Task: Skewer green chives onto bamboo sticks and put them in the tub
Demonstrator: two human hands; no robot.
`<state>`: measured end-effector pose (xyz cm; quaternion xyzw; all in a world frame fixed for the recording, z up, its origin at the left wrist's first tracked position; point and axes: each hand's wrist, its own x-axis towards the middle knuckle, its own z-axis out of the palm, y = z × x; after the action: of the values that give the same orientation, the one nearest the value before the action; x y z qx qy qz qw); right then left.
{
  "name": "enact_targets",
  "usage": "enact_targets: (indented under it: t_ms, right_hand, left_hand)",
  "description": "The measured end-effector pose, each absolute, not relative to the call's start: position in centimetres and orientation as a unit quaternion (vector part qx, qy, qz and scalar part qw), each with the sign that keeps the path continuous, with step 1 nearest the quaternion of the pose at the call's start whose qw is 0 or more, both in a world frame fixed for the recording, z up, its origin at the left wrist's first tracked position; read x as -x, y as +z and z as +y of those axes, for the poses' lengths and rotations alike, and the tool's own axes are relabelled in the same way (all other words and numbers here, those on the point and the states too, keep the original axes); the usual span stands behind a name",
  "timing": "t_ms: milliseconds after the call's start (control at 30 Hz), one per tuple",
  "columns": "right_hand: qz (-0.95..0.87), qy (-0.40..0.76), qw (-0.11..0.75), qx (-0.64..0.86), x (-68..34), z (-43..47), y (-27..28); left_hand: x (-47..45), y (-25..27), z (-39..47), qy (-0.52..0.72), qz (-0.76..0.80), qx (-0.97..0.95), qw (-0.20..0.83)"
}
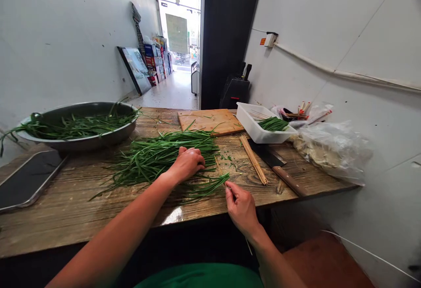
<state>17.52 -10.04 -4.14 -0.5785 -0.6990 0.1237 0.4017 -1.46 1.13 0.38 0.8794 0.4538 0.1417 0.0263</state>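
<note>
Currently pinching thin tan wooden skewer [217, 165] in right hand [241, 204], thumb against fingers, across end of small bunch of long green leaves [210, 186]; can't tell if piercing. Resting left hand [187, 164] on right part of big loose pile of same leaves [148, 158], fingers curled, can't tell if gripping any. See pile on brown wooden table [108, 217], between round metal bowl [92, 143] with more leaves to left and bundle of tan wooden skewers [254, 162] to right. Note dark-bladed, brown-handled cleaver [278, 171] just right of bundle, white rectangular plastic tray [258, 135] behind it.
</note>
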Motion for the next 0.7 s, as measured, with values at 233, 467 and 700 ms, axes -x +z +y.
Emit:
enact_targets:
  t_ms: [233, 467, 700]
  right_hand:
    - [-0.701, 0.139, 0.387, 0.582, -17.67, -10.0, -4.19]
    - [-0.701, 0.138, 0.386, 0.583, -17.57, -10.07, -3.89]
    - [-0.698, 0.14, 0.392, 0.583, -17.55, -10.12, -4.02]
  left_hand:
    - [0.95, 0.54, 0.73, 0.177, 0.453, -0.874, 0.011]
    - [0.84, 0.14, 0.99, 0.189, 0.467, -0.863, 0.034]
    - [0.7, 0.1, 1.13, 0.22, 0.478, -0.848, 0.061]
